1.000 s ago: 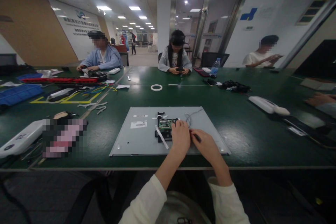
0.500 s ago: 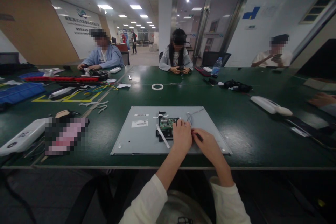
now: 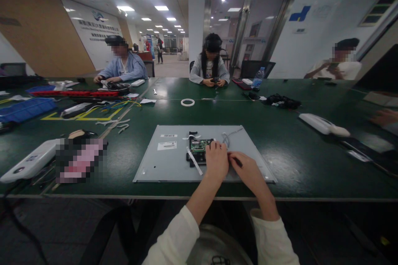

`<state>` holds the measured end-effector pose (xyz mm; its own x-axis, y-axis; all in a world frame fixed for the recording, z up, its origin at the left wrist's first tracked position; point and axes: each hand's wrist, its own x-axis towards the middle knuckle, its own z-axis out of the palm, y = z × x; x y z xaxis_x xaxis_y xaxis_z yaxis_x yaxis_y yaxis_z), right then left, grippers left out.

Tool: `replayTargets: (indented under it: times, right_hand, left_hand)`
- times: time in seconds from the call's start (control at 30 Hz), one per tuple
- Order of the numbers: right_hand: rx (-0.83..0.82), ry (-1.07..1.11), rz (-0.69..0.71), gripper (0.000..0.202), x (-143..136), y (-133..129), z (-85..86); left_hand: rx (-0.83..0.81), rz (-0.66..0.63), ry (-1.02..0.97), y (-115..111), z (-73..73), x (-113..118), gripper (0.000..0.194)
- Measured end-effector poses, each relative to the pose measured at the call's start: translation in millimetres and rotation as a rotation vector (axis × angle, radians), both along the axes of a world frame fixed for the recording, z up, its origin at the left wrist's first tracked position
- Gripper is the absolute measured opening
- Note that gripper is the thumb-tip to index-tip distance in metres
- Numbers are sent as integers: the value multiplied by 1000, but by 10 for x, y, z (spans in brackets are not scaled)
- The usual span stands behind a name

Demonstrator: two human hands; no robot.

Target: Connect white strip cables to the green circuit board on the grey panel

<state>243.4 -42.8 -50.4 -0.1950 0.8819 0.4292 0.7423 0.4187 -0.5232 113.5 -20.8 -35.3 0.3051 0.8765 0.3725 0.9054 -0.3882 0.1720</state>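
Observation:
A flat grey display panel (image 3: 164, 161) lies on the green table before me. On its middle sits a black plastic frame (image 3: 190, 159) carrying a green circuit board (image 3: 199, 145). My left hand (image 3: 217, 159) curls over the right end of the board and frame, hiding that part. Close beside it, my right hand (image 3: 244, 165) has thumb and fingers pinched together; whatever they hold is hidden. A white strip (image 3: 195, 161) slants across the frame's left side. Behind my fingers, a thin grey cable (image 3: 226, 137) loops on the panel.
White tape roll (image 3: 188, 102) lies beyond the panel. At left are a white power bank (image 3: 29, 161), a blurred pink item (image 3: 82, 159) and a blue tray (image 3: 27, 109). A white device (image 3: 320, 124) lies right. Several people sit around the table (image 3: 295, 165).
The view has shifted very slightly, so everything sits a little further right. Both hands keep nearly the same place and pose over the board.

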Motion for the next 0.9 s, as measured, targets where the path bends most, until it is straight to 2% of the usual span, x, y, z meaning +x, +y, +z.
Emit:
replayTargets:
  times: [0.37,0.53,0.73,0.9]
  right_hand:
    - [-28,-9,12,21,33,29,-50]
    - [75,-29,3,25,4,23,-29]
    - [224,-184,105,36,-102,-105,56]
    - [133,-326,137,41,-173,-188,94]
  left_hand:
    - [3,-3,-11,-10,18,2,17]
    - [5,-13,-55,-61,78,-39,16]
    - [78,-48,-187,-228,224,-384,27]
    - [121,35,-287,-297,190,-834,30]
